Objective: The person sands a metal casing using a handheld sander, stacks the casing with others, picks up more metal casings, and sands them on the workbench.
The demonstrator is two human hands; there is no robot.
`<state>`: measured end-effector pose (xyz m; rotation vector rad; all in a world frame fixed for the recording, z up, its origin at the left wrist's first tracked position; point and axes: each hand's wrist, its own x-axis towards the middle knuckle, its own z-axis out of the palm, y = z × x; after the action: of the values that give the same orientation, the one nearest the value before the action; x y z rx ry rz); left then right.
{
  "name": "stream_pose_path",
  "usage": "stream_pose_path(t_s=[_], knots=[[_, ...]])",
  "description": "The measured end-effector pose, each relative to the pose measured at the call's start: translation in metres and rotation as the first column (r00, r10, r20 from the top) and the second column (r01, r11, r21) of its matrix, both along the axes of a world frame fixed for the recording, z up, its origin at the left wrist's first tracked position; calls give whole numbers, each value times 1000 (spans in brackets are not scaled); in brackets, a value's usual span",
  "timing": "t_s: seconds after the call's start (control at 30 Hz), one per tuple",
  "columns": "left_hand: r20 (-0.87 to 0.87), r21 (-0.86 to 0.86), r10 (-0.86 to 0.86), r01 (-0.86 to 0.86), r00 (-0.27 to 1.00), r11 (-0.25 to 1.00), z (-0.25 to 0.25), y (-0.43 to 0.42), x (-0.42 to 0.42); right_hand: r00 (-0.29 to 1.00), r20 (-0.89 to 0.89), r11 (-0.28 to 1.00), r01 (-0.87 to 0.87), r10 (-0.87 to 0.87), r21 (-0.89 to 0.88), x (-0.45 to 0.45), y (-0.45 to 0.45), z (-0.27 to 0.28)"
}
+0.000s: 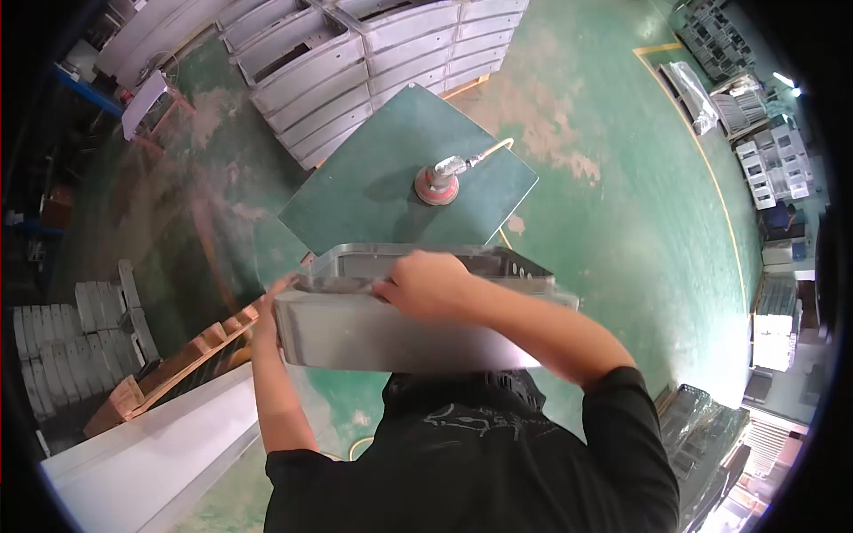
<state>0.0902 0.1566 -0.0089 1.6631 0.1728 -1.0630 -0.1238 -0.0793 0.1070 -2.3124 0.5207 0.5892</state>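
A deep rectangular sheet-metal box [400, 333] with rounded corners and an open top is held up before my body, its near wall facing me. My left hand [277, 300] grips the box's left end, with part of its fingers hidden behind the wall. My right hand [431, 282] is closed over the near rim, left of the box's middle. Its fingertips are partly hidden. Beyond the box, a pneumatic sander [437, 184] with a red round base sits on a green tabletop [373, 173], touched by neither hand.
A yellow air hose [496, 147] runs from the sander over the table's edge. Stacked metal boxes [324, 111] stand behind the table at left. A wooden pallet [178, 364] and a long white panel [160, 444] lie at my left. Wrapped goods [702, 431] stand at right.
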Motion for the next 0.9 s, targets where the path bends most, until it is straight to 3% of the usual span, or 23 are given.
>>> stream_pose_path(t_s=[0.1, 0.17, 0.2, 0.27, 0.37, 0.4, 0.47, 0.53, 0.57, 0.6, 0.7, 0.77, 0.9], knots=[[348, -144, 94, -45, 933, 989, 40, -29, -4, 997, -16, 997, -82, 82, -6, 30, -29, -3], [651, 104, -138, 93, 746, 990, 70, -58, -14, 990, 41, 991, -136, 135, 14, 43, -45, -14], [746, 244, -270, 128, 609, 961, 83, -75, -22, 985, 31, 985, -168, 167, 36, 49, -49, -17], [847, 495, -522, 213, 96, 842, 100, -116, -51, 970, 11, 968, -241, 241, 65, 61, -62, -18], [613, 666, -746, 340, 258, 664, 106, -164, -96, 824, 225, 763, -566, 519, 313, 78, -98, -50], [575, 683, -771, 357, 275, 637, 105, -167, -96, 831, -27, 784, -513, 556, 349, 89, -116, -54], [507, 714, -809, 382, 297, 587, 105, -171, -86, 844, -221, 813, -348, 488, 466, 88, -175, -28], [458, 742, -844, 403, 280, 536, 110, -174, -87, 855, -131, 854, -467, 503, 229, 102, -237, -88], [430, 755, -861, 416, 270, 507, 112, -179, -92, 901, -59, 903, -427, 430, 53, 89, -257, -109], [508, 719, -826, 409, 243, 562, 109, -188, -99, 933, 32, 928, -353, 359, -119, 81, -274, -126], [671, 617, -726, 430, 150, 659, 104, -235, -134, 856, 193, 853, -404, 480, -330, 74, -293, -184], [736, 551, -669, 481, 105, 682, 107, -283, -159, 835, 285, 880, -417, 470, -229, 74, -294, -225], [276, 710, -945, 626, 176, 324, 107, -318, -176, 824, 372, 902, -413, 428, -123, 61, -294, -256]])
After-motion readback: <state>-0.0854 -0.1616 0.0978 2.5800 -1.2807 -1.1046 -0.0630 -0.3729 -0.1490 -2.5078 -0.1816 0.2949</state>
